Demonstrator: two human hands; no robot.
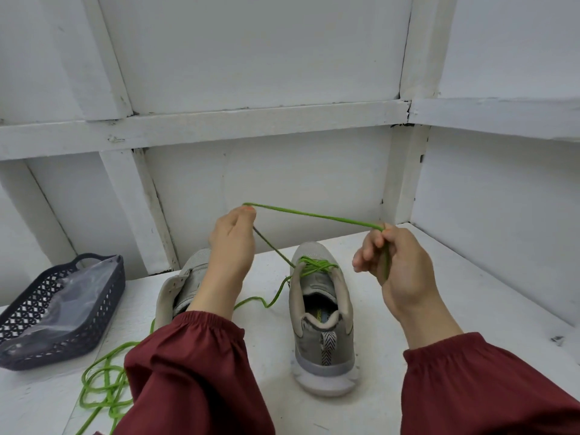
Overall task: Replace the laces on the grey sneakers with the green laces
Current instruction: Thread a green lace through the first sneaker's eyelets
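Maroon sleeves [188, 356] near; left hand [232, 240] and right hand [398, 268] both pinch thin, limp green cord lace [314, 215] taut, likely best held near its tip.

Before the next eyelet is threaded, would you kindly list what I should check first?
1. Both hands grip the green lace: ok; left hand and right hand pinch it taut.
2. Lacing begun on the right-side sneaker: ok; green crossings show near the toe.
3. Next eyelet free: cannot tell; too small.
4. Other sneaker laced: not ok; no green on it.
5. Loose lace on the table untangled: cannot tell; the sleeve hides part.
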